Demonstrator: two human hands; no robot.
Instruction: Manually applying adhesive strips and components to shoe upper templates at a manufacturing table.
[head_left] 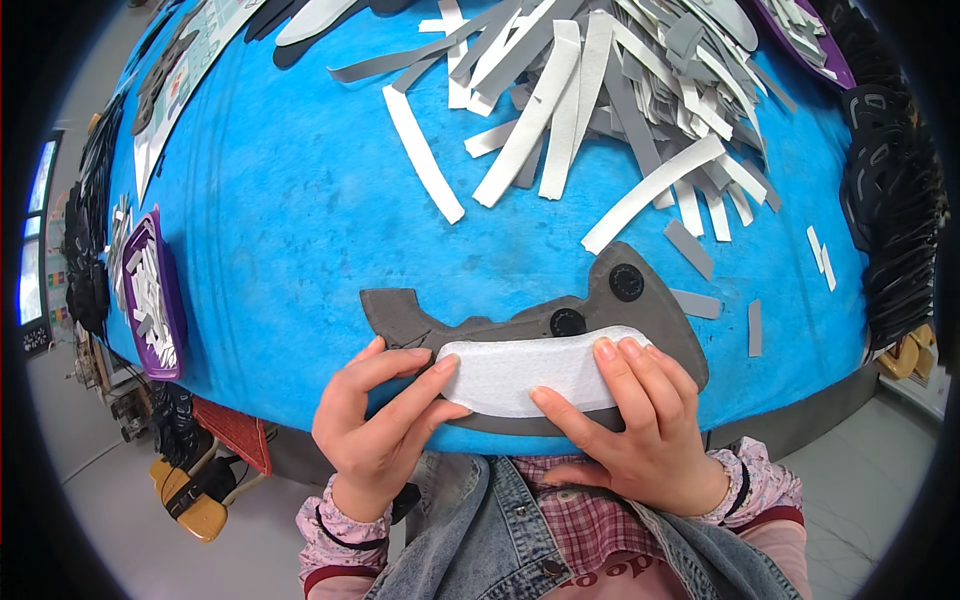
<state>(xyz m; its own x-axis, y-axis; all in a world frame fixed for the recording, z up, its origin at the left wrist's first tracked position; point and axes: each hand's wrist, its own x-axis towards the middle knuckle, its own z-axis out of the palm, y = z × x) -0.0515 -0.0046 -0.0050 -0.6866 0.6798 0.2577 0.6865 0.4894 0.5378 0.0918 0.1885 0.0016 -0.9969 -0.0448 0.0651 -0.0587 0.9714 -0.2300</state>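
Lower centre: my left hand [375, 425] and right hand [640, 425] both pinch a white foam pad [520, 372] onto a grey cut piece [640, 300]; pad laid, not yet released; strips [600, 90] wait upper frame

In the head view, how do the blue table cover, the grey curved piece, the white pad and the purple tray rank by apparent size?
1. blue table cover
2. grey curved piece
3. white pad; the purple tray looks alike, but it sits in the bent edge, so unranked.
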